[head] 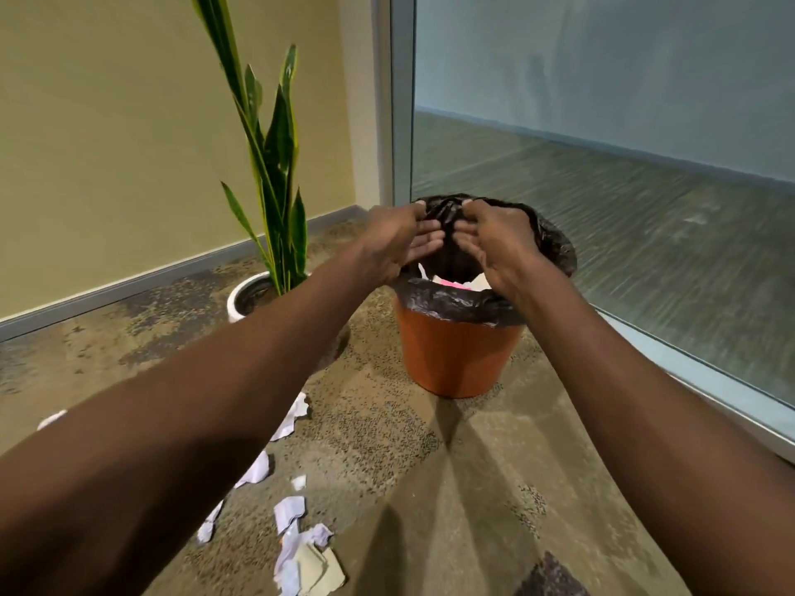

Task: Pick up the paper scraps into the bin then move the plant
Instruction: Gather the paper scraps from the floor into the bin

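Both hands are held over the mouth of the bin (451, 359), an orange tapered container lined with a dark plastic liner (456, 301) folded over its rim. The left hand (398, 240) and right hand (499, 238) face each other just apart, fingers loosely curled. No scrap is visible in either hand; whether the fingertips pinch the bunched liner at the far rim cannot be told. White and pink paper already lies inside the bin.

The step in hand appears to be releasing material into the bin. To do it well:

- Keep both hands directly over the opening, inside the rim line, so nothing falls onto the floor.
- Spread the fingers fully and check the palms before withdrawing.
- Avoid dragging the liner off the rim; the bunched far edge looks loose and could fold over the opening.

The task is judged partly done. Paper scraps (301, 552) lie on the carpet (387, 445) near the lower left, well apart from the bin, with further pieces scattered toward the left forearm. Collect these in larger handfuls, as the small torn pieces are light and likely to slip out.

The plant (271, 165), a tall sword-leaved specimen in a white pot (236, 294), stands beside the bin against the wall, unmoved.
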Action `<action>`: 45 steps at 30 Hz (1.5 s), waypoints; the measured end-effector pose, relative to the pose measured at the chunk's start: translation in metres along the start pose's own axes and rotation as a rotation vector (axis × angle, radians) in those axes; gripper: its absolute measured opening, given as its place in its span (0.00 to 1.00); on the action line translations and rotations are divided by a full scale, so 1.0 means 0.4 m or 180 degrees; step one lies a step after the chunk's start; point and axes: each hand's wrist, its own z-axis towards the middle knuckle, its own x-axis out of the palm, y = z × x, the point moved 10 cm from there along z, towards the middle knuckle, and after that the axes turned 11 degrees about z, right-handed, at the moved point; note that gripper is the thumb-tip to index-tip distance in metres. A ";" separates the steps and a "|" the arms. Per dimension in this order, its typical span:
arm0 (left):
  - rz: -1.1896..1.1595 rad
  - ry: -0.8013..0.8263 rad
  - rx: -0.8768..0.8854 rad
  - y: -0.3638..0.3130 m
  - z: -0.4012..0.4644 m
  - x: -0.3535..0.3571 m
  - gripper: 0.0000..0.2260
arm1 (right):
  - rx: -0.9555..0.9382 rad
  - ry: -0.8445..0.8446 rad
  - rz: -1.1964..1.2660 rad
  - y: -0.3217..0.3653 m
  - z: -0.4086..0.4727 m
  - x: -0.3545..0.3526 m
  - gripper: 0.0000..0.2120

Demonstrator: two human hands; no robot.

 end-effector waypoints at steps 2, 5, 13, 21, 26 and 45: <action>-0.0009 -0.0221 0.0152 0.031 -0.028 -0.065 0.09 | -0.0308 0.0193 0.0134 0.009 -0.053 0.032 0.06; -0.0043 -0.0493 0.0108 0.136 -0.085 -0.176 0.07 | -0.0393 0.0527 0.0013 -0.036 -0.154 0.087 0.06; 0.0637 -0.1155 -0.0664 0.551 -0.407 -0.522 0.07 | 0.0567 0.1632 -0.2287 -0.545 -0.398 0.097 0.11; 0.3854 -0.1963 -0.1554 0.737 -0.746 -0.829 0.20 | 0.1091 0.3147 -0.4648 -0.843 -0.649 0.067 0.63; 0.4111 -0.1064 -0.2993 0.823 -0.874 -0.919 0.61 | 0.0061 0.3520 -0.4661 -0.878 -0.743 0.176 0.67; 0.2929 -0.0966 -0.1602 0.830 -0.727 -0.699 0.33 | 0.0362 0.3656 -0.3985 -0.897 -0.582 0.227 0.57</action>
